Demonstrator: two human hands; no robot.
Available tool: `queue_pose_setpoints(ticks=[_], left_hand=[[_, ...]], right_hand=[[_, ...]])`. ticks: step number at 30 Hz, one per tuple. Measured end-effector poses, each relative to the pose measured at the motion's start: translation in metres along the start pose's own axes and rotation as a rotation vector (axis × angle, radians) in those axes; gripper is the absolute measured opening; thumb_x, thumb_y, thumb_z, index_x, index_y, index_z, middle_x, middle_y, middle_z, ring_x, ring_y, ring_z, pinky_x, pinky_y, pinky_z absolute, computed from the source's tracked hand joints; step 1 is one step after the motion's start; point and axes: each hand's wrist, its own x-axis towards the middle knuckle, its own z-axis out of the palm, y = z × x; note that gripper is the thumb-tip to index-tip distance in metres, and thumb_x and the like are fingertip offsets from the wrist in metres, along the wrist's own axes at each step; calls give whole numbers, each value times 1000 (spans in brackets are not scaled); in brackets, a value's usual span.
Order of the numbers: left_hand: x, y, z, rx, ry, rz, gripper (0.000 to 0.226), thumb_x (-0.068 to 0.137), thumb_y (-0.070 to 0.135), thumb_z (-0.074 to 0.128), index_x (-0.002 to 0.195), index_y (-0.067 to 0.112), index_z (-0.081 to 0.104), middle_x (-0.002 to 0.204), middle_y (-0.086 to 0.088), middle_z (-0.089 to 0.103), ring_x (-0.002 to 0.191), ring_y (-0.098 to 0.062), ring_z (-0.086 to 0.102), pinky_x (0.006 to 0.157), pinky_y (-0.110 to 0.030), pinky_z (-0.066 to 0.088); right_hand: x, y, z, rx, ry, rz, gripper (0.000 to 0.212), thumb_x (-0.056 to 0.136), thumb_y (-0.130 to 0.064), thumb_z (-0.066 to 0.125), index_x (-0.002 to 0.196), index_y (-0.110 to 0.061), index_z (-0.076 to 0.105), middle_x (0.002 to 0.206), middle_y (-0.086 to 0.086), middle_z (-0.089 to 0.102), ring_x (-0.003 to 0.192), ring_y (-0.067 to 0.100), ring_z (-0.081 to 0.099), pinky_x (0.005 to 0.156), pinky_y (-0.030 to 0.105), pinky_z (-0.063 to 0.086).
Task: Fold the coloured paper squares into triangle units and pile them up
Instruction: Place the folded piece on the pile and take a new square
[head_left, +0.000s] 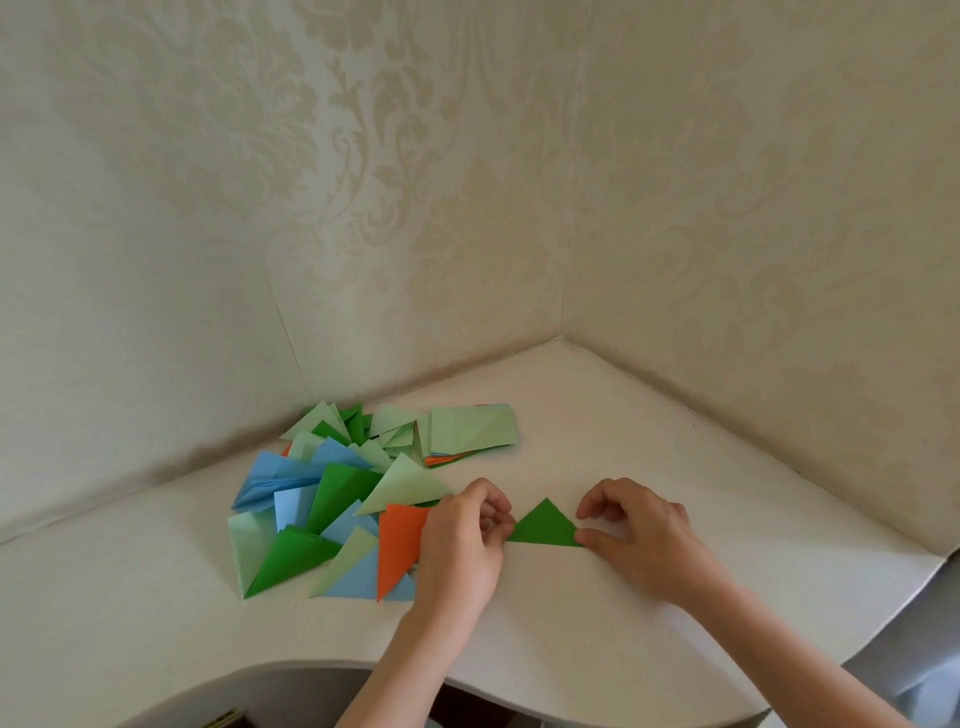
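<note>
Two hands work at the lower centre of the frame, on a white counter (649, 457). Left hand (462, 540): grip pinched on the left corner of a dark green triangle (545, 526). Right hand (641, 535): thumb and curled fingers pinched on its right corner. The triangle lies flat between them, long axis running left to right, apex pointing to the far wall. Both hands are equally near, one at each end.

Just left of the left hand, and partly under it, lies the loose pile of folded triangles (322, 509) in green, pale green, blue and orange. Judgement: the finished unit must travel leftward, so the left hand is better placed to carry it.

Farther back, centre frame, sits a stack of unfolded squares (472, 427), pale green uppermost, orange beneath.
</note>
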Motion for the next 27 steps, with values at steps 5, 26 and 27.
queue_pose_setpoints(ticks=[5,26,27], left_hand=[[-3,11,2,182,20,112,16,84,5,62,91,19,60,85,8,63,80,-9,59,68,-24,47],[13,3,-55,130,258,103,11,87,23,66,98,23,63,80,8,61,77,-12,56,64,-26,43],[16,-4,-64,136,286,85,11,87,22,66,98,22,64,80,5,62,77,-13,56,64,-26,42]], right_hand=[[-4,2,7,-35,44,-39,23,83,-36,67,76,-45,47,93,-18,54,94,1,49,85,27,25],[36,-28,3,-14,163,-117,11,85,-33,68,95,-30,65,93,-15,62,83,3,57,80,29,49],[45,-35,9,-37,168,-163,14,85,-31,67,99,-29,66,96,-14,62,86,5,58,84,32,48]])
